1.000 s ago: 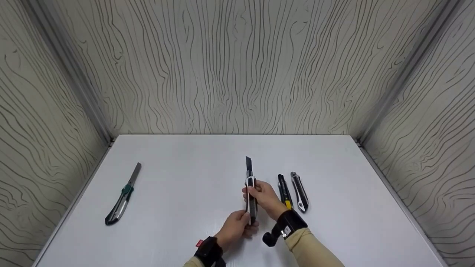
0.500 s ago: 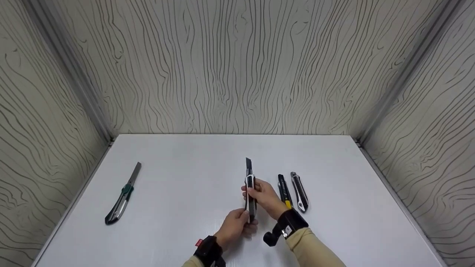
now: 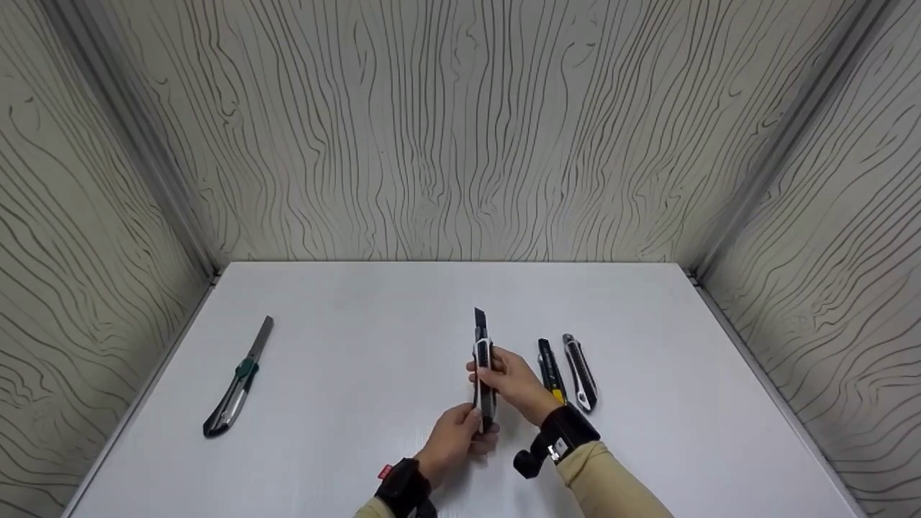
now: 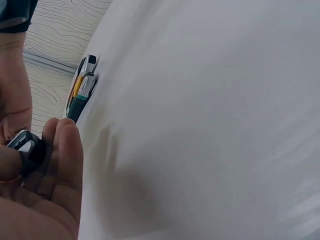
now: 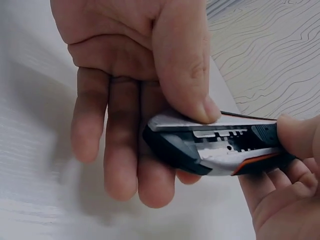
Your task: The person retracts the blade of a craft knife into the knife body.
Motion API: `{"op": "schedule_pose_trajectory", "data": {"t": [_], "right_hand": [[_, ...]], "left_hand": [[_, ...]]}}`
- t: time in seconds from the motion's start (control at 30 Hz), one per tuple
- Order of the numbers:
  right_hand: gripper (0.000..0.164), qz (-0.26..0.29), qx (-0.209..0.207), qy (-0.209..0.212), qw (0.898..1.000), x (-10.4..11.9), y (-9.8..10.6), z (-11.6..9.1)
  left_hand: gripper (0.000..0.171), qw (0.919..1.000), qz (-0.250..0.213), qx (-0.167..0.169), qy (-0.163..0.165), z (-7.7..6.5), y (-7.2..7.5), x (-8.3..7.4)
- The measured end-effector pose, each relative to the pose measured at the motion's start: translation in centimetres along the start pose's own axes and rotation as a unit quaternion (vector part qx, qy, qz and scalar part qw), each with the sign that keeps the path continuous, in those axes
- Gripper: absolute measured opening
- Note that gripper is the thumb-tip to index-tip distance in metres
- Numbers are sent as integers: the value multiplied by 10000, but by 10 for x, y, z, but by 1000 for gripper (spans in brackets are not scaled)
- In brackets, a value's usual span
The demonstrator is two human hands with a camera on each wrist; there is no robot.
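Patterned walls (image 3: 446,144) enclose a white table (image 3: 345,460) on the far, left and right sides.

Right hand (image 3: 514,381): fingers curled around the middle of the held cutter (image 3: 483,396), thumb at its slider (image 5: 263,134).

Left hand (image 3: 451,439): thumb pinches the cutter's tail end against the fingers; in the right wrist view the other fingers extend nearly straight, little bent.

The held cutter is near the middle of the table, raised above it, blade (image 3: 480,319) protruding toward the far side.

Remaining items: a green cutter (image 3: 245,370) lies at left, its blade well out. At right, a yellow-marked cutter (image 3: 550,367) and a white-and-black cutter (image 3: 581,374) lie side by side, apart; no length of blade is evident on either.

Assessment: the step in hand appears to be working the blade by its slider; the direction of travel cannot be determined. The next move calls for steady thumb pressure along the slot, the left hand bracing the tail, and all fingertips kept behind the edge.
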State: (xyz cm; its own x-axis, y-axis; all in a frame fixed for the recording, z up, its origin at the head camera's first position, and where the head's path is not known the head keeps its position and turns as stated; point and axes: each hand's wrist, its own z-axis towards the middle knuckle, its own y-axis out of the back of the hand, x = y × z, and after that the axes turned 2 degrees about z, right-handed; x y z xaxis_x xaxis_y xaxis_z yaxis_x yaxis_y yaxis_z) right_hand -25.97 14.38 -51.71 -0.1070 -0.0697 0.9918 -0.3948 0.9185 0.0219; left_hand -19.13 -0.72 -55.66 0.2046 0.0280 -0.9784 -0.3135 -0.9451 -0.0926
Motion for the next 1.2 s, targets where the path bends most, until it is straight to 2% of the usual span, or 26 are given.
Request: {"op": "schedule_pose_trajectory", "data": {"t": [0.13, 0.43, 0.67, 0.73, 0.97, 1.2], "right_hand": [[47, -171, -115, -37, 9998, -1, 3, -1], [38, -321, -548, -3, 9980, -1, -2, 0], [37, -231, -883, -52, 9958, -1, -6, 2], [38, -205, -891, -55, 9958, -3, -6, 2], [44, -41, -729, -173, 9972, -6, -7, 1], [48, 112, -713, -309, 9969, -10, -7, 2]], "left_hand": [[31, 10000, 51, 39, 26, 0, 3, 0], [32, 9998, -39, -34, -187, -1, 6, -2], [39, 9989, -368, 236, 165, -5, 4, 1], [39, 9986, -417, 252, 182, -5, 4, 1], [34, 9987, -486, 150, -82, -4, 2, 2], [34, 9993, -366, 78, -28, -3, 2, 4]]}}
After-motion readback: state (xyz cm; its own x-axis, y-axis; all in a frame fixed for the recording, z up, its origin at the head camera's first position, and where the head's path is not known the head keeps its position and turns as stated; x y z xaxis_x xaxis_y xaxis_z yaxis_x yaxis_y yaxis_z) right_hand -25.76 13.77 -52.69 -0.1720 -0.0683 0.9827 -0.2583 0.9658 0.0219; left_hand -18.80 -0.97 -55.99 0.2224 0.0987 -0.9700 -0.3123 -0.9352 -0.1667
